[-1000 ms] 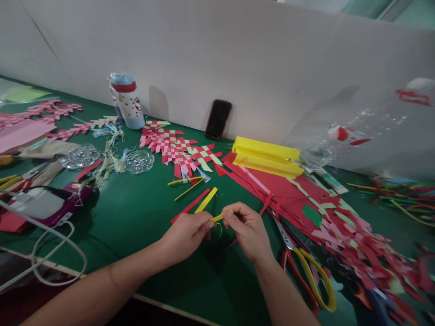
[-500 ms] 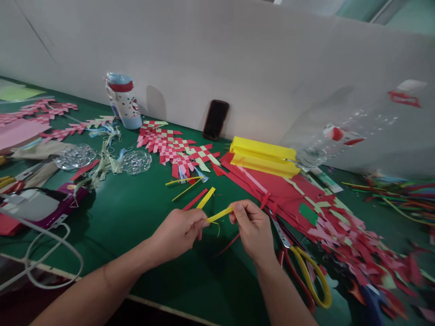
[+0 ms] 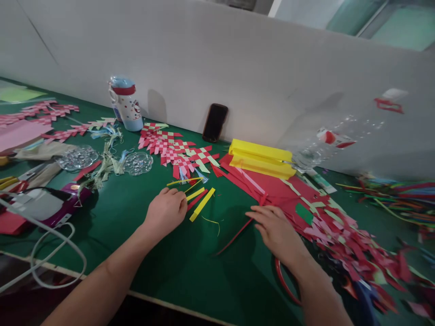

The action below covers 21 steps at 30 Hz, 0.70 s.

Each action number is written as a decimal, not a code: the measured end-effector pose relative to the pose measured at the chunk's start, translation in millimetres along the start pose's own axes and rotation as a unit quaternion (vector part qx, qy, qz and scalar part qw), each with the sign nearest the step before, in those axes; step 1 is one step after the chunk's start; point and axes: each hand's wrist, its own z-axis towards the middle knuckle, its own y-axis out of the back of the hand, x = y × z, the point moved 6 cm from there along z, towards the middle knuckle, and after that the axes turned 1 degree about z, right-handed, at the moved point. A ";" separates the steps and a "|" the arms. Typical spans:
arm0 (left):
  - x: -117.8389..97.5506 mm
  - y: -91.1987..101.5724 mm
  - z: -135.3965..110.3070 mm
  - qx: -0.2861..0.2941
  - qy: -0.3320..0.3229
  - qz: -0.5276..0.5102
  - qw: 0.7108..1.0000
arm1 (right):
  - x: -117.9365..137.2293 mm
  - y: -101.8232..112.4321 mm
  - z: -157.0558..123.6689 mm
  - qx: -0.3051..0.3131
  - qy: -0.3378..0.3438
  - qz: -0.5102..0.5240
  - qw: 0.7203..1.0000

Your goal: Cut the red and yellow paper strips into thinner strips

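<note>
My left hand (image 3: 166,209) rests on the green table (image 3: 136,217) with its fingers curled, pinching the end of a short yellow paper strip (image 3: 196,194). A longer yellow strip (image 3: 203,204) and a red strip (image 3: 197,200) lie right beside it. My right hand (image 3: 276,230) lies flat with fingers stretched out on the edge of the red paper sheet (image 3: 272,183), holding nothing. A thin red strip (image 3: 234,235) runs from under its fingertips toward me. The red handle of the scissors (image 3: 283,283) shows under my right wrist.
Woven red-and-pale paper pieces (image 3: 176,151) lie behind the strips. A yellow folded stack (image 3: 261,158), a phone (image 3: 215,122), a patterned bottle (image 3: 126,103) and a clear plastic bottle (image 3: 326,142) stand along the wall. Bead trays (image 3: 137,163), a purple device (image 3: 68,201) with white cable sit left; paper scraps (image 3: 356,244) right.
My hands have parted. The left carried the yellow strip forward onto the table beside the other strips. The right let go and moved right, flat onto the red paper above the scissors.
</note>
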 end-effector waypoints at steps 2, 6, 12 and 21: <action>0.4 -3.2 0.2 -0.004 -0.005 0.014 1.000 | 2.7 -8.5 -0.2 0.012 0.014 -0.002 1.000; 3.0 -3.0 0.2 -0.030 -0.009 0.020 0.999 | 12.5 -10.5 8.1 0.024 0.021 0.018 0.999; 2.1 20.5 -3.2 -0.134 -0.001 -0.009 0.991 | 40.9 18.7 18.0 0.081 -0.026 0.163 0.983; -48.9 68.2 -53.8 -0.385 -0.246 -0.155 0.876 | 92.5 10.6 25.8 0.176 -0.171 0.543 0.803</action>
